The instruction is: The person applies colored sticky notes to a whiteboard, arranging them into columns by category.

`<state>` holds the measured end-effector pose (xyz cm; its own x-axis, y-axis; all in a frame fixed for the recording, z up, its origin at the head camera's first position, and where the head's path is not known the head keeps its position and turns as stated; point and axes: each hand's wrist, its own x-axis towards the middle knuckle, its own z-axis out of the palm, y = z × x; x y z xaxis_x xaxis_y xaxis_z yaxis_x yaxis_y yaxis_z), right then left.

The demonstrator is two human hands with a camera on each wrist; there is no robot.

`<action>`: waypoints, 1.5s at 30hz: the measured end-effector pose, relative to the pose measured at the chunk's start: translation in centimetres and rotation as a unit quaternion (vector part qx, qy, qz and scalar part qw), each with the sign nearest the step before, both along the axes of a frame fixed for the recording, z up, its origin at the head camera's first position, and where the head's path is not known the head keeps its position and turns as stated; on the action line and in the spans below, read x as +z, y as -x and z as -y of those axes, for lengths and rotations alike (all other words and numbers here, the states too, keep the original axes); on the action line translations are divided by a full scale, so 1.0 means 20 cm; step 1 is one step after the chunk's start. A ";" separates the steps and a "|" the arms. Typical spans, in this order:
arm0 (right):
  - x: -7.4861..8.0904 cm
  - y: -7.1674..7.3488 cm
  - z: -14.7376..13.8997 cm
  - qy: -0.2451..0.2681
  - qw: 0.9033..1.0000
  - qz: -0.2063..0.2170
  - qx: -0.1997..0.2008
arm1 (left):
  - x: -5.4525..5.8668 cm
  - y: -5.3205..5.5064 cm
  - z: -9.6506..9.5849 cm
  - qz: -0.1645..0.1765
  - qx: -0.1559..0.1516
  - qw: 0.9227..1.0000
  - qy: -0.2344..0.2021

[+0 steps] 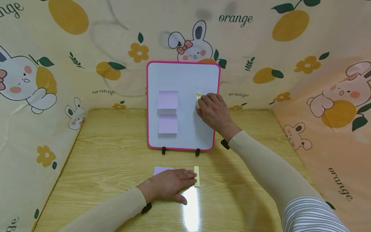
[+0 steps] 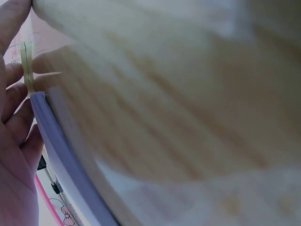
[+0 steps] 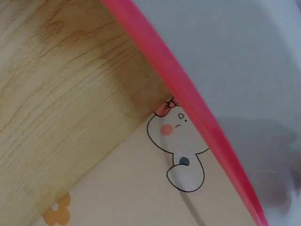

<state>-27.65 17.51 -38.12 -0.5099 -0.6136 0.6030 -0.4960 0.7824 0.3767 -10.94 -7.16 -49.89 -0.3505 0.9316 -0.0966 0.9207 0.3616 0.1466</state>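
A white board (image 1: 185, 77) with a pink frame stands upright on the table. Two purple sticky notes (image 1: 168, 100) are on its left half, one above the other. At the board's right side my right hand (image 1: 214, 111) has its fingers curled at a narrow yellow sticky note (image 1: 198, 96), most of it hidden behind them. My left hand (image 1: 169, 183) lies flat over a purple sticky note pad (image 1: 162, 169), fingertips touching a narrow yellow sticky note pad (image 1: 197, 180). The left wrist view shows the thick edge of the purple pad (image 2: 70, 155).
Black feet (image 1: 198, 152) support the board on the wooden table (image 1: 110, 167). Behind and at both sides rises a printed backdrop (image 1: 249, 48) with rabbits and oranges. The right wrist view shows the pink frame edge (image 3: 188, 99).
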 end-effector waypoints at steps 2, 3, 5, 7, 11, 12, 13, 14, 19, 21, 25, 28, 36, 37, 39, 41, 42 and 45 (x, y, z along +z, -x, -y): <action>-0.01 0.00 0.00 -0.009 1.000 0.008 -0.008 | 0.00 0.00 0.00 0.000 0.001 1.000 0.000; -0.02 -0.01 -0.01 -0.012 1.000 0.012 -0.011 | 0.00 0.00 0.00 0.000 0.002 1.000 0.000; -0.03 -0.01 -0.01 -0.019 0.999 0.020 -0.018 | 0.00 0.00 0.00 0.001 0.002 1.000 0.001; -0.05 -0.02 -0.02 -0.023 0.999 0.025 -0.022 | 0.01 0.00 -0.01 0.002 0.002 1.000 0.004; -0.08 -0.03 -0.03 -0.025 0.999 0.023 -0.020 | 0.03 0.00 -0.01 0.008 0.005 1.000 0.010; -0.09 -0.04 -0.03 -0.025 0.999 0.021 -0.018 | 0.03 0.00 -0.01 0.010 0.006 1.000 0.010; -0.10 -0.04 -0.03 -0.026 0.999 0.020 -0.016 | 0.04 0.00 -0.01 0.014 0.009 1.000 0.010; -0.10 -0.04 -0.04 -0.027 0.999 0.020 -0.014 | 0.04 0.00 -0.01 0.017 0.011 1.000 0.010; -0.13 -0.06 -0.05 -0.029 0.999 0.032 -0.012 | 0.05 -0.01 -0.02 0.016 0.018 1.000 0.002; -0.14 -0.06 -0.05 -0.032 0.999 0.040 -0.016 | 0.06 -0.01 -0.03 0.012 0.019 1.000 -0.004; -0.15 -0.07 -0.05 -0.040 0.998 0.052 -0.022 | 0.06 0.00 -0.03 0.011 0.025 1.000 -0.010; -0.14 -0.08 -0.05 -0.042 0.997 0.058 -0.025 | 0.09 0.02 -0.03 -0.005 0.033 0.999 -0.020; -0.13 -0.10 -0.06 -0.050 0.996 0.064 -0.035 | 0.39 0.27 -0.06 -0.192 0.092 0.973 -0.095; -0.13 -0.10 -0.06 -0.053 0.996 0.067 -0.037 | 0.44 0.31 -0.07 -0.206 0.106 0.968 -0.099; -0.13 -0.10 -0.06 -0.057 0.995 0.072 -0.041 | 0.54 0.39 -0.08 -0.232 0.128 0.960 -0.092; -0.13 -0.10 -0.06 -0.062 0.994 0.077 -0.044 | 0.62 0.47 -0.09 -0.250 0.146 0.955 -0.072; -0.13 -0.11 -0.06 -0.066 0.993 0.080 -0.047 | 0.66 0.51 -0.09 -0.253 0.153 0.954 -0.057; -0.13 -0.12 -0.06 -0.082 0.990 0.094 -0.059 | 0.73 0.61 -0.10 -0.249 0.160 0.955 -0.007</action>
